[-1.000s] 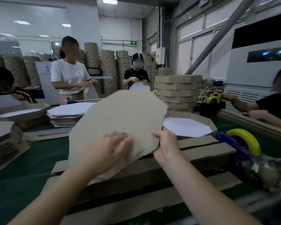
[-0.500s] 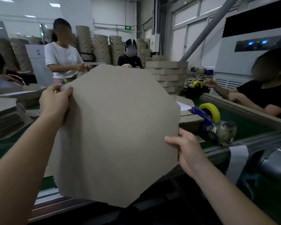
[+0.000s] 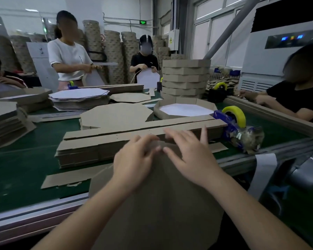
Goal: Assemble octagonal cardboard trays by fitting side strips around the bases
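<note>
Half a second ago I held the brown octagonal cardboard base [image 3: 161,204] upright by its edges. Now it lies flat at the lower centre of the frame, jutting over the near rail of the green table [image 3: 22,168]. My left hand [image 3: 134,159] and right hand [image 3: 190,157] rest side by side on its far edge, fingers loose and spread, gripping nothing, slightly blurred. Just beyond them sits the stack of long brown cardboard side strips [image 3: 101,143].

octagonal base [image 3: 157,204]: near edge cut off below | left hand [image 3: 134,159], right hand [image 3: 190,156]: fingertips motion-blurred
</note>
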`<state>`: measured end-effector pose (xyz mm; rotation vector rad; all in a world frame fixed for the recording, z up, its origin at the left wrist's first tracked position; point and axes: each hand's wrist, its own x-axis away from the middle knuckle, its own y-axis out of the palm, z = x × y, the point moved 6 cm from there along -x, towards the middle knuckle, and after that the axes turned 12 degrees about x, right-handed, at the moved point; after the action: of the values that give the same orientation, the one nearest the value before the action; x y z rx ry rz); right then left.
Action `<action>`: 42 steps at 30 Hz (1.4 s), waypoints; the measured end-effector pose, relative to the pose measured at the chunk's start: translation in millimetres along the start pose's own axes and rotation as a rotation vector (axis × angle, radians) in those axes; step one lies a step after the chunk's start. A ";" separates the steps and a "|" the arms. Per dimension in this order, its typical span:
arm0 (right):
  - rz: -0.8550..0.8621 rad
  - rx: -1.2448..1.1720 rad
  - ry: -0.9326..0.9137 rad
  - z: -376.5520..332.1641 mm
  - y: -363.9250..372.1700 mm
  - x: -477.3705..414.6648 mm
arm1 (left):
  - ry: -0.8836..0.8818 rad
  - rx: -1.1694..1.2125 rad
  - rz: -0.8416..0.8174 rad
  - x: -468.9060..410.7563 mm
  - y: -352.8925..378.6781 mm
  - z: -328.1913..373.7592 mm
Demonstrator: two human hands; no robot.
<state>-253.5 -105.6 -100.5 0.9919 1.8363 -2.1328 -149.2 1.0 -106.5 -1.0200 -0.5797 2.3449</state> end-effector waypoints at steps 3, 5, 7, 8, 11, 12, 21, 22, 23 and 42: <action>-0.164 -0.275 0.049 8.2 26.2 0.7 | -0.028 0.066 -0.077 2.1 13.5 -11.8; -0.183 -0.348 0.096 13.6 35.3 -0.4 | -0.011 0.089 -0.146 -1.8 18.3 -19.1; -0.196 -0.333 0.114 14.9 43.1 -1.0 | -0.039 0.207 -0.198 -12.0 17.2 -32.1; -0.206 -0.325 0.114 14.8 47.1 -2.2 | -0.073 0.264 -0.192 -20.4 12.8 -41.3; -0.236 -0.352 0.081 8.5 55.0 -10.9 | -0.056 0.078 -0.078 -53.2 -9.3 -77.7; -0.238 -0.361 0.057 4.3 56.7 -14.7 | -0.027 -0.107 -0.070 -63.2 -14.6 -89.9; -0.233 -0.402 -0.067 -22.0 71.7 -36.4 | -0.003 -0.404 -0.358 -91.4 -28.8 -129.0; -0.244 -0.394 -0.062 -22.7 71.7 -37.0 | 0.002 -0.391 -0.370 -93.2 -30.1 -127.4; -0.253 -0.398 -0.047 -22.1 71.2 -37.9 | -0.002 -0.360 -0.368 -94.8 -31.6 -125.7; -0.545 -0.858 0.540 7.0 87.8 -67.1 | 0.273 -0.153 -0.061 -59.0 -70.1 -48.7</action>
<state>-159.1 -152.4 -134.3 0.9329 3.1416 -0.9840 -57.8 28.3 -65.6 -1.3450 -0.6786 2.0866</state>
